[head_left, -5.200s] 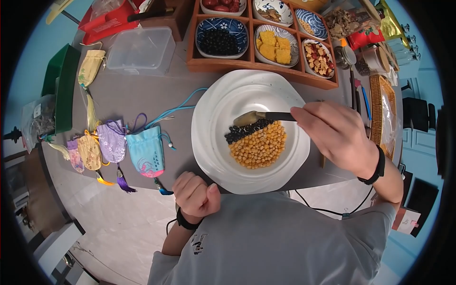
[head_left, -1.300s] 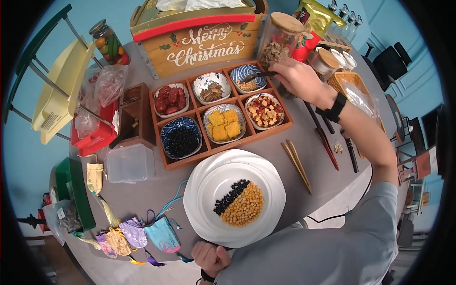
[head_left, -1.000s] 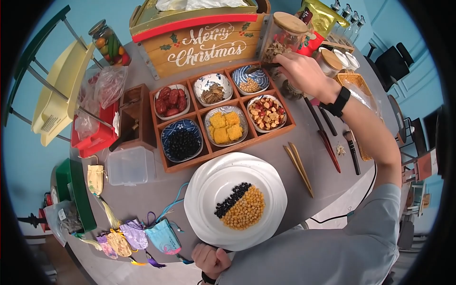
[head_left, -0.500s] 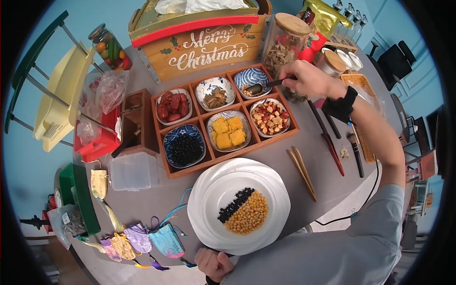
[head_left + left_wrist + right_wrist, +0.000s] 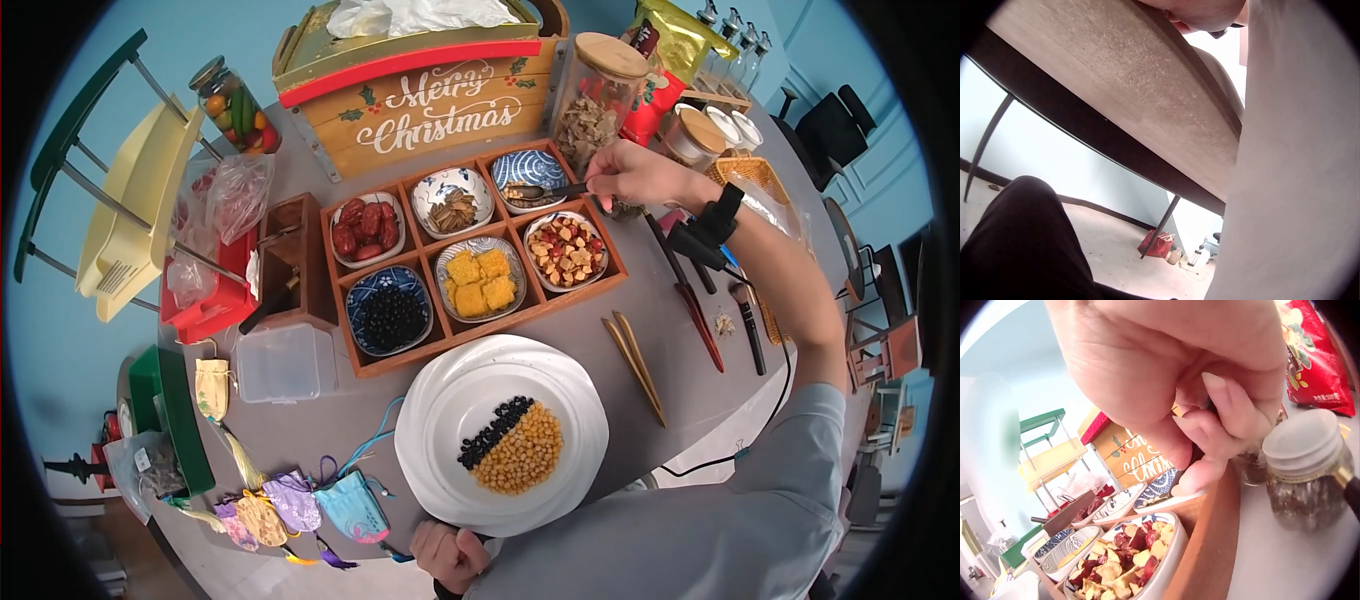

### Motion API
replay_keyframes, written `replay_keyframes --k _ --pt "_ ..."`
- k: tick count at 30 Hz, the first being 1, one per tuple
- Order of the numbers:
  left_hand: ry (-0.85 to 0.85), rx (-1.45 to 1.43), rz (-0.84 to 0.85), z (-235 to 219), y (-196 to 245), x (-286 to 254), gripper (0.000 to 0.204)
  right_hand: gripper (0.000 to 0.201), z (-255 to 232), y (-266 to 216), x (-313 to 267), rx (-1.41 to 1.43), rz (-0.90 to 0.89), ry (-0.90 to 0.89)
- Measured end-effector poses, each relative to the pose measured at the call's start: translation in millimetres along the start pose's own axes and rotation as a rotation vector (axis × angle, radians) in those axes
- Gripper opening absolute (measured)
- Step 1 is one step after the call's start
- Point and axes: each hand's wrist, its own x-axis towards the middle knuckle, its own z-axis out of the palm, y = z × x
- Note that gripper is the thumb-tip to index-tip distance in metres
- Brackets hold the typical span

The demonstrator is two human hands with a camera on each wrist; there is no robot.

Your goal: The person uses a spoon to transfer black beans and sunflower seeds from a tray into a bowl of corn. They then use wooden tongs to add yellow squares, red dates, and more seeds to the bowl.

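My right hand [image 5: 635, 175] pinches the black handle of a spoon [image 5: 568, 189]. The spoon's head lies in the blue wave-patterned bowl [image 5: 530, 165], among small yellow beans, at the back right of a wooden compartment tray [image 5: 440, 346]. Curled fingertips [image 5: 1192, 478] hide much of the handle in the right wrist view. A white dish [image 5: 418, 440] stands nearer the body, with black beans [image 5: 488, 435] beside yellow beans [image 5: 522, 452]. My left hand [image 5: 450, 555] rests loosely curled at the table's front edge, below the dish, holding nothing visible.
Other tray bowls hold red dates [image 5: 364, 228], yellow cakes [image 5: 480, 280], black beans and chopped dried fruit [image 5: 567, 248]. Tall glass jar [image 5: 598, 100] stands behind the right hand. Tongs [image 5: 636, 365] and a brush [image 5: 746, 325] lie right; drawstring pouches [image 5: 352, 505] lie left.
The spoon has moved from over the white dish to the wave-patterned bowl. Over the last second its head shifts and tilts among the beans there. The left hand stays beside the dish.
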Motion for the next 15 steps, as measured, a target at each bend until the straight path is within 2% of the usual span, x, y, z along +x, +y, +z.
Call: replay_keyframes --k 9,15 --pt "0.006 -0.008 0.015 0.3 0.6 1.1 0.040 0.014 2.3 18.3 -6.8 0.127 -0.012 0.100" --pt "-0.006 -0.007 0.050 -1.1 0.4 5.9 0.037 0.014 -4.0 19.1 -23.7 0.137 -0.105 0.118"
